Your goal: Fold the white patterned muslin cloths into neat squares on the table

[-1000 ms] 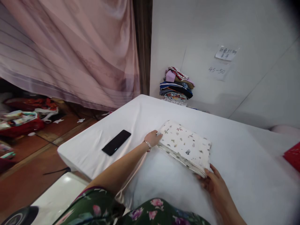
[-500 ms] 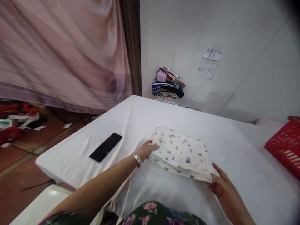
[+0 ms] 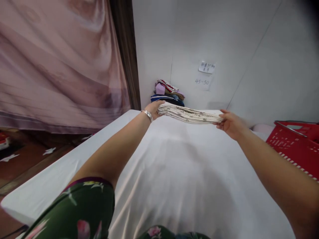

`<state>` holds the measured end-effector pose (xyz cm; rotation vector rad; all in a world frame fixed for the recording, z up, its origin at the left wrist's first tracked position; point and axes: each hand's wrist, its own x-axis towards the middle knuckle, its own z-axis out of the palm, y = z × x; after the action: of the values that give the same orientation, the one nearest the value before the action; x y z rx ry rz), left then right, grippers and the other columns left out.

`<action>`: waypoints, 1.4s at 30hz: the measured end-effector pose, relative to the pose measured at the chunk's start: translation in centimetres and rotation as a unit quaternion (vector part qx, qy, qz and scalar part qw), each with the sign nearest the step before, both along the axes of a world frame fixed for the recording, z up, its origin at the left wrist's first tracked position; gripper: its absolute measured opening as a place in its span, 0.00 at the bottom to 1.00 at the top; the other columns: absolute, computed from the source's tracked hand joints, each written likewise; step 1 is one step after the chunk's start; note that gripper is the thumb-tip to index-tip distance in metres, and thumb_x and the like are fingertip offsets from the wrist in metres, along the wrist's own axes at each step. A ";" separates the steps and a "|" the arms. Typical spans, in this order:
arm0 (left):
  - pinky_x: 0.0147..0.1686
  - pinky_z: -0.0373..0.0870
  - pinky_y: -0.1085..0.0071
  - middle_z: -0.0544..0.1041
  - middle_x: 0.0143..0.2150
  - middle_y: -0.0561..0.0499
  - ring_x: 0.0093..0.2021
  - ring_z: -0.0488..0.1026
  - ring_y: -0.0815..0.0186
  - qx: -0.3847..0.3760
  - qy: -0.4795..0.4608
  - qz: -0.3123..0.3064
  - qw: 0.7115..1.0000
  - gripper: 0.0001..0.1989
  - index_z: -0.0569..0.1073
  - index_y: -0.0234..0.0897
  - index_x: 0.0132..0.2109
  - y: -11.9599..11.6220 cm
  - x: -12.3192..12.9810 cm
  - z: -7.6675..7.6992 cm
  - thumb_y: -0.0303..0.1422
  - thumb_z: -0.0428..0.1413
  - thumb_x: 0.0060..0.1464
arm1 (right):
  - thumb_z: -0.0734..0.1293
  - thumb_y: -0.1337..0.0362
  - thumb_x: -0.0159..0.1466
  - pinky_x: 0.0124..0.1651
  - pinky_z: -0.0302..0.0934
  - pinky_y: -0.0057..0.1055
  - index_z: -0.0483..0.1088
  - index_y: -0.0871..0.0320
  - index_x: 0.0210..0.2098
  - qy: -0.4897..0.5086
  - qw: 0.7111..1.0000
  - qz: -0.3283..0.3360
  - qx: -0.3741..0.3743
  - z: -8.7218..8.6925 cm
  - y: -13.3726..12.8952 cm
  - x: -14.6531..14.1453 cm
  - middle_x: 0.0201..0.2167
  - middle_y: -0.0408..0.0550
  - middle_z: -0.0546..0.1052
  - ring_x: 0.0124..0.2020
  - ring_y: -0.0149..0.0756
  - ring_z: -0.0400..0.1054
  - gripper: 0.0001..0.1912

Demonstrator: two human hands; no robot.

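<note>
A folded white printed cloth (image 3: 190, 114) is held level above the far part of the table, its layered front edge facing me. My left hand (image 3: 154, 109) grips its left end, thumb on top; a silver bracelet (image 3: 148, 115) circles that wrist. On the opposite end, my right hand (image 3: 230, 124) pinches the cloth between thumb and fingers. The cloth's printed top is seen nearly edge-on, so its pattern hardly shows. Behind my left hand and the cloth rises a stack of folded fabrics (image 3: 169, 91), its lower part hidden.
The table (image 3: 174, 172) wears a wrinkled white cover. At its right stands a red plastic basket (image 3: 286, 141) with a metal handle. Two paper notes (image 3: 206, 67) are on the grey wall behind. A pink curtain (image 3: 62, 66) hangs at the left.
Both hands have lifted the folded cloth off the table and carried it forward, toward the stack. The view has shifted; the black phone is no longer visible, and more of the red basket shows.
</note>
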<state>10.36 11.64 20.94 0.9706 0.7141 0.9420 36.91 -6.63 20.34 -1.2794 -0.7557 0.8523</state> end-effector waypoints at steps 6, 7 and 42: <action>0.35 0.71 0.68 0.76 0.37 0.43 0.36 0.74 0.64 -0.035 0.180 -0.048 0.982 0.19 0.68 0.29 0.46 -5.9 -3.2 -10.5 0.33 0.59 0.47 | 0.65 0.71 0.52 0.24 0.61 0.25 0.62 0.57 0.48 0.048 0.995 0.042 -0.080 -11.8 -3.0 -0.6 0.32 0.46 0.76 0.22 0.29 0.69 0.23; 0.34 0.72 0.69 0.76 0.40 0.41 0.37 0.74 0.62 -0.060 0.230 -0.050 0.970 0.21 0.67 0.29 0.48 -7.2 -3.8 -12.7 0.34 0.59 0.47 | 0.66 0.71 0.51 0.23 0.62 0.25 0.62 0.59 0.48 0.070 0.988 0.047 -0.128 -14.0 -3.9 -1.0 0.31 0.47 0.76 0.22 0.29 0.69 0.24; 0.60 0.42 0.51 0.44 0.67 0.45 0.66 0.37 0.55 0.442 0.692 -0.059 0.568 0.35 0.52 0.33 0.63 -8.6 -2.6 -21.6 0.50 0.39 0.55 | 0.55 0.45 0.60 0.62 0.29 0.46 0.52 0.68 0.60 -0.594 0.771 0.144 -0.177 -19.2 1.5 -6.2 0.63 0.61 0.48 0.65 0.49 0.35 0.39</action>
<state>7.72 3.01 -0.67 2.7433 1.4553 0.1203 30.74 -5.15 1.17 -2.0842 -1.8951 0.3101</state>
